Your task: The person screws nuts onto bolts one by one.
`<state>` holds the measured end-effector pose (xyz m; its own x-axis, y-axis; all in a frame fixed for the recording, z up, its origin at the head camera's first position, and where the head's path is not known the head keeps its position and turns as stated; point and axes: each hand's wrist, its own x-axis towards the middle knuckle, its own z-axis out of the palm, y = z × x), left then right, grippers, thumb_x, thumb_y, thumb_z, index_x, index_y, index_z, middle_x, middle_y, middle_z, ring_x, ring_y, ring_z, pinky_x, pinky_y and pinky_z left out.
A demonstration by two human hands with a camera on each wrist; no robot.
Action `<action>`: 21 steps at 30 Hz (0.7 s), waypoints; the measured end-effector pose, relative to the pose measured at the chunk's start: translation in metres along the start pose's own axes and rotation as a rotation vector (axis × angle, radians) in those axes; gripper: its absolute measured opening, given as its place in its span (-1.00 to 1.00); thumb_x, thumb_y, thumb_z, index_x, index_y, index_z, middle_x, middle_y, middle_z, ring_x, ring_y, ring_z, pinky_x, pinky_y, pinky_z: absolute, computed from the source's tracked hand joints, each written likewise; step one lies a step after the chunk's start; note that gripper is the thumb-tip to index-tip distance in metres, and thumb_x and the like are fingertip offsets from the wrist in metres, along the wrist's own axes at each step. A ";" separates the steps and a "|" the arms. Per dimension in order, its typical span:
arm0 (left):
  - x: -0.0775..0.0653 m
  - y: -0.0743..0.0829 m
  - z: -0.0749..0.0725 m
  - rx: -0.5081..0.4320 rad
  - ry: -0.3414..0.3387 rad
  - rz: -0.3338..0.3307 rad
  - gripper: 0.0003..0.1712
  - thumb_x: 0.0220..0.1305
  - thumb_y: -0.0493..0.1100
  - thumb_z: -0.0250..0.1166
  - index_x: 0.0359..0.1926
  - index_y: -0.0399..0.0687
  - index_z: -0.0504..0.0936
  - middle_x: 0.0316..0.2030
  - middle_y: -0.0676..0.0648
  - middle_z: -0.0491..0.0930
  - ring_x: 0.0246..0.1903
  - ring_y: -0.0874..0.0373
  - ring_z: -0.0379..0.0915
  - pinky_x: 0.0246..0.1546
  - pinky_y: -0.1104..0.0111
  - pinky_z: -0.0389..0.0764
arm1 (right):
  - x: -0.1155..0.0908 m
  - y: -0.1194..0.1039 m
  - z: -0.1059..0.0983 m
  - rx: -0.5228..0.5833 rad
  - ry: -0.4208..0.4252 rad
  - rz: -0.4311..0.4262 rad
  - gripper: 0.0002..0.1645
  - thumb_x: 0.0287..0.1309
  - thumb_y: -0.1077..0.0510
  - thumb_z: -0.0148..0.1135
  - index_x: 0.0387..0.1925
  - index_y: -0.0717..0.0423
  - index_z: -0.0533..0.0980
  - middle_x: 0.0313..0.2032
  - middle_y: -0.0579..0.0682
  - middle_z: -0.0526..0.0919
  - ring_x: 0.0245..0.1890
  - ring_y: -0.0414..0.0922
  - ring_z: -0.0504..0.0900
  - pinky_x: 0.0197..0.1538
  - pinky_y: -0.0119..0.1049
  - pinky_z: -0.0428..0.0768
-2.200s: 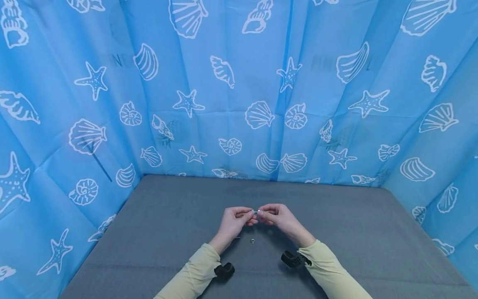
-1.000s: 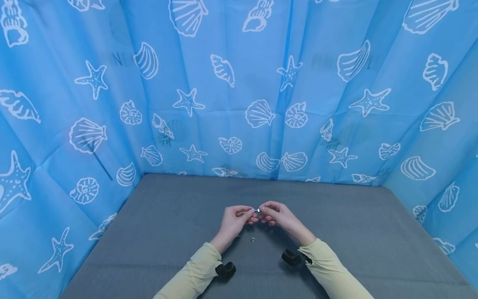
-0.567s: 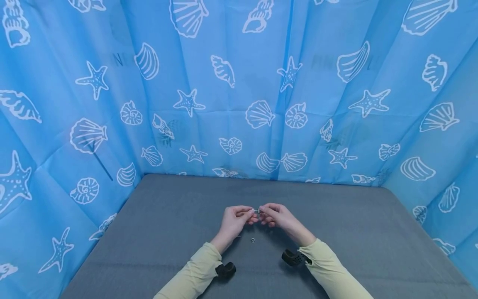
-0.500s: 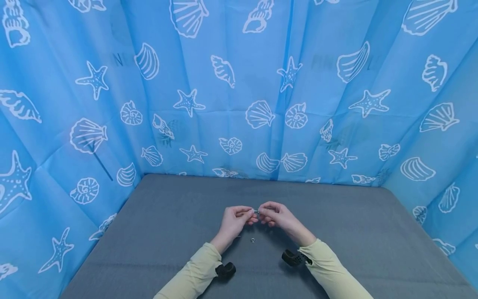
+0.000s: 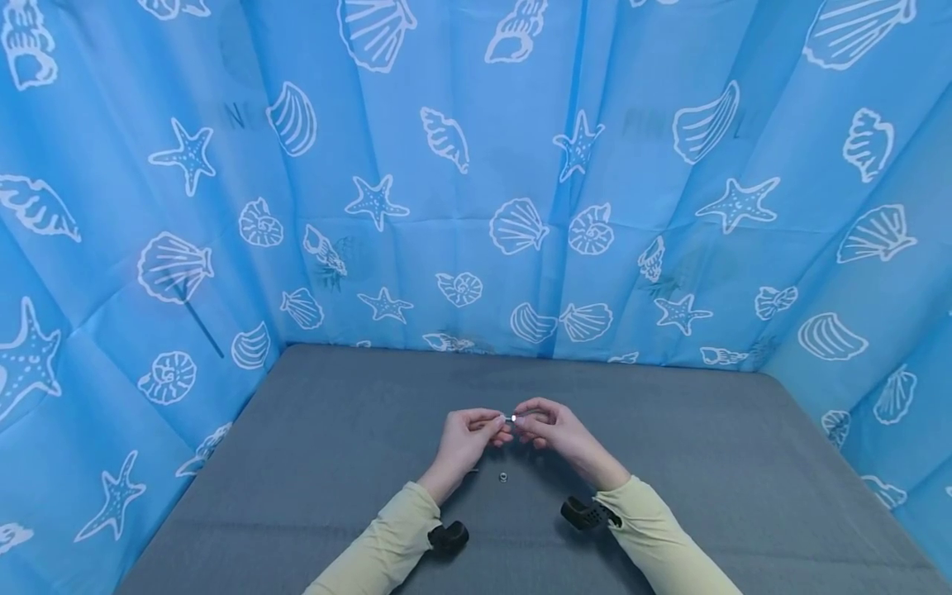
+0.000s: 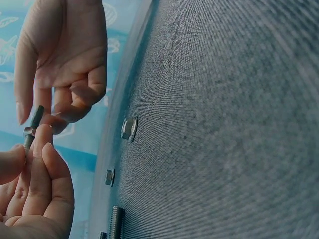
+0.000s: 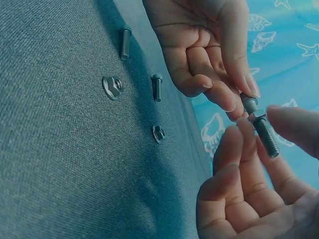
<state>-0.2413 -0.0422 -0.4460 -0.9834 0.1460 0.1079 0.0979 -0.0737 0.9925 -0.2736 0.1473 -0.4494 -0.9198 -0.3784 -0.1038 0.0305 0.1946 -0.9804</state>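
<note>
A metal bolt with a hex nut partway along its thread is held up between both hands above the table. My left hand pinches the bolt at its head end between thumb and fingers, covering much of the head. From the other side my right hand has thumb and index fingertips at the nut's opposite edges. The bolt's threaded end points toward the right palm. Below, on the cloth, lie two flange nuts, a nearer one and a farther one, beside two loose bolts.
Grey cloth covers the table. A blue curtain with shell and starfish prints hangs round its back and sides. Black devices sit at the left wrist and the right wrist.
Both hands keep nearly the same place. The right thumb and fingers have shifted slightly around the nut, which shows and hides between frames. The left hand's hold on the bolt stays the same.
</note>
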 end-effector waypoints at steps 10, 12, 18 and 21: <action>0.000 -0.003 0.001 -0.008 0.001 0.006 -0.77 0.30 -0.39 0.21 -0.09 -0.52 0.59 -0.29 -0.38 0.65 -0.28 -0.14 0.65 -0.23 0.12 0.66 | 0.002 0.000 0.001 -0.008 0.000 0.015 -0.56 0.37 -0.03 0.08 -0.09 0.33 0.51 -0.34 0.01 0.64 -0.33 -0.13 0.61 -0.30 -0.31 0.56; 0.000 -0.003 0.001 -0.010 0.003 0.009 -0.78 0.30 -0.39 0.20 -0.09 -0.51 0.59 -0.29 -0.38 0.65 -0.27 -0.15 0.65 -0.23 0.13 0.66 | 0.002 0.001 0.001 0.000 0.005 0.019 -0.57 0.37 -0.02 0.09 -0.08 0.32 0.50 -0.33 0.01 0.65 -0.32 -0.11 0.63 -0.28 -0.29 0.58; 0.001 -0.003 0.001 -0.016 0.004 0.011 -0.78 0.30 -0.39 0.21 -0.10 -0.50 0.60 -0.30 -0.38 0.65 -0.28 -0.16 0.65 -0.25 0.16 0.67 | 0.000 0.001 -0.001 -0.035 -0.018 -0.014 -0.59 0.27 0.08 0.22 -0.03 0.34 0.47 -0.30 0.01 0.66 -0.28 -0.07 0.61 -0.23 -0.23 0.57; 0.001 -0.004 0.001 -0.017 -0.001 0.016 -0.78 0.30 -0.40 0.20 -0.10 -0.51 0.59 -0.30 -0.38 0.65 -0.28 -0.16 0.65 -0.24 0.14 0.67 | 0.000 0.000 -0.001 -0.042 -0.015 -0.006 -0.60 0.31 0.04 0.18 -0.08 0.35 0.50 -0.33 0.01 0.64 -0.31 -0.10 0.60 -0.26 -0.27 0.56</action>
<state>-0.2426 -0.0405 -0.4500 -0.9816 0.1458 0.1235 0.1108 -0.0923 0.9896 -0.2736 0.1481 -0.4496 -0.9140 -0.3929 -0.1012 0.0088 0.2301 -0.9731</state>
